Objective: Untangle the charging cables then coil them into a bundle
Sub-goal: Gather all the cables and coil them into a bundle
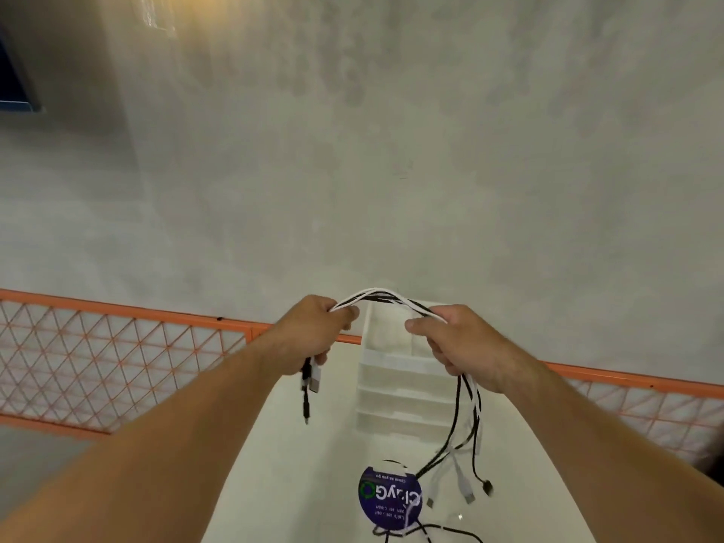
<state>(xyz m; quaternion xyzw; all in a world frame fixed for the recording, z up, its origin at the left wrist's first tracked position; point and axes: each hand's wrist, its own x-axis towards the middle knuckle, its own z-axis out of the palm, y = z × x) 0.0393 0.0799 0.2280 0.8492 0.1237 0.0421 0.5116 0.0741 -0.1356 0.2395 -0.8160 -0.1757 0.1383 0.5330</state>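
Both the left grip [317, 335] and right grip [462, 346] clench the cables [386, 296]; ends trailing onto the counter [297, 484] could snag and knot during coiling.

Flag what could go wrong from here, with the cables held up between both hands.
1. The long ends hanging below the right hand cross one another; coiling now could lock that tangle in.
2. Their plugs dangle low over the table beside the white organizer, so a pull might snag them on it.
3. The left hand grips near the short connector ends; these could slip out of the grip.
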